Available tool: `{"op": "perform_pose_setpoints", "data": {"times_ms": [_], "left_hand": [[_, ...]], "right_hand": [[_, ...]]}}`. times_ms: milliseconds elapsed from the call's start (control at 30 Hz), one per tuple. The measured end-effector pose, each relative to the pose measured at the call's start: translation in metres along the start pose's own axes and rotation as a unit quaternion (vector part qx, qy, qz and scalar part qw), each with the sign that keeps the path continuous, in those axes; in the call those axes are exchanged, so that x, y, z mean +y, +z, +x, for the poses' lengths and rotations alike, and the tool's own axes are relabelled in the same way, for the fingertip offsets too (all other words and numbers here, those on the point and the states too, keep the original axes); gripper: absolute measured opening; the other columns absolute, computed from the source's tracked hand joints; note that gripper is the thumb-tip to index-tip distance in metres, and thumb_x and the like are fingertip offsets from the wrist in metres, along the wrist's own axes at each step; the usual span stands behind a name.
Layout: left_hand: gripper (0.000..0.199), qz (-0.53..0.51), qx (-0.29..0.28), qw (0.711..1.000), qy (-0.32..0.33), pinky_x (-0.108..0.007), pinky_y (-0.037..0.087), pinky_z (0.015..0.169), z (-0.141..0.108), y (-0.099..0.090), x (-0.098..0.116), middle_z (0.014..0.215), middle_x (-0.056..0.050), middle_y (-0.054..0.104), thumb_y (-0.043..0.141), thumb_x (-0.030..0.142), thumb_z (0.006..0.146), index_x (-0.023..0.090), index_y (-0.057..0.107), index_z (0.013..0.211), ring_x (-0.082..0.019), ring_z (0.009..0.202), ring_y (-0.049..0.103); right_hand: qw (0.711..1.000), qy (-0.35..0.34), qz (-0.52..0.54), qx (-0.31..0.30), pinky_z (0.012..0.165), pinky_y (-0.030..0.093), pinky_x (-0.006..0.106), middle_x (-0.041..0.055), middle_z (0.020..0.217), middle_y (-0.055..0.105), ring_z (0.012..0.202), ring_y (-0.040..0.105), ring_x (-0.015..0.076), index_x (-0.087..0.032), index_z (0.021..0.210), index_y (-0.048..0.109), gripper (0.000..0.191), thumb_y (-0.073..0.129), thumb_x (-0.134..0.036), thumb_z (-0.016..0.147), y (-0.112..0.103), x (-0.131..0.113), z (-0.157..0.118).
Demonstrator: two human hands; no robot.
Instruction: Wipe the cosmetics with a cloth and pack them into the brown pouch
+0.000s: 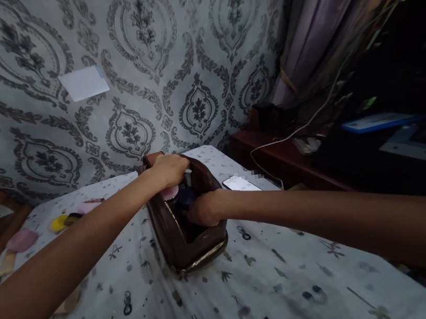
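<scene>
A brown leather-look zip bag stands on the printed cloth, its top unzipped and the mouth gaping. At the bag's far left rim, by a tan strap, my left hand is closed over the edge; its fingertips are out of sight. My right hand reaches down inside, fingers hidden by the bag and its shadow. Between the hands I can make out a dark blue item, a pink round piece and a small pale tube-like thing, all within the bag.
A lit phone lies right of the bag, near a white cable. Leftward on the cloth are a yellow round item and a pink sponge-like piece. Patterned wallpaper rises behind, with a white card.
</scene>
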State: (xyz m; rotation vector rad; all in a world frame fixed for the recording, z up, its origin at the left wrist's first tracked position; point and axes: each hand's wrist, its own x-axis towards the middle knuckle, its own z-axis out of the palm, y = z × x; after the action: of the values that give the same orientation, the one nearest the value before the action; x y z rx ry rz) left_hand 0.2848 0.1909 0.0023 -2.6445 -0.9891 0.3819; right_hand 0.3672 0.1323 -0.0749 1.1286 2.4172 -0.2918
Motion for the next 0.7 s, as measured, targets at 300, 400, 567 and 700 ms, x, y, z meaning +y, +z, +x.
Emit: {"op": "perform_pose_setpoints", "data": {"times_ms": [300,400,567,700], "left_hand": [[0.027,0.006,0.022,1.000,0.017,-0.033,0.050,0.088,-0.003,0.004,-0.007,0.113,-0.010,0.074,0.056,0.020,0.087,0.019,0.071,0.110,-0.027,0.109,0.067],[0.027,0.004,0.016,1.000,0.024,-0.033,0.050,0.087,-0.005,0.002,-0.010,0.110,-0.010,0.075,0.057,0.023,0.087,0.021,0.072,0.109,-0.027,0.106,0.067],[0.033,0.002,-0.001,1.000,0.027,-0.033,0.051,0.081,-0.008,-0.001,-0.016,0.106,-0.008,0.075,0.054,0.022,0.085,0.028,0.070,0.114,-0.028,0.104,0.067],[0.031,0.000,0.002,0.999,0.033,-0.032,0.051,0.081,-0.011,0.000,-0.020,0.099,-0.006,0.075,0.053,0.022,0.084,0.028,0.070,0.109,-0.026,0.105,0.066]], "right_hand": [[0.998,0.012,0.056,0.036,0.085,0.054,0.034,0.0225,0.119,0.069,0.106,0.069,0.0296,-0.001,0.123,0.065,0.038,0.049,-0.024,0.096,-0.038,-0.012,-0.028],[0.994,0.027,0.095,0.042,0.085,0.053,0.033,0.0208,0.120,0.070,0.105,0.069,0.0294,-0.003,0.121,0.065,0.037,0.052,-0.024,0.094,-0.037,-0.010,-0.024],[0.991,0.061,0.109,0.042,0.080,0.054,0.035,0.0233,0.118,0.069,0.105,0.069,0.0330,-0.001,0.118,0.066,0.036,0.055,-0.015,0.087,-0.037,-0.011,-0.018],[0.986,0.078,0.139,0.048,0.075,0.055,0.031,0.0226,0.112,0.071,0.098,0.071,0.0306,0.001,0.115,0.065,0.037,0.057,-0.008,0.080,-0.043,-0.011,-0.012]]}}
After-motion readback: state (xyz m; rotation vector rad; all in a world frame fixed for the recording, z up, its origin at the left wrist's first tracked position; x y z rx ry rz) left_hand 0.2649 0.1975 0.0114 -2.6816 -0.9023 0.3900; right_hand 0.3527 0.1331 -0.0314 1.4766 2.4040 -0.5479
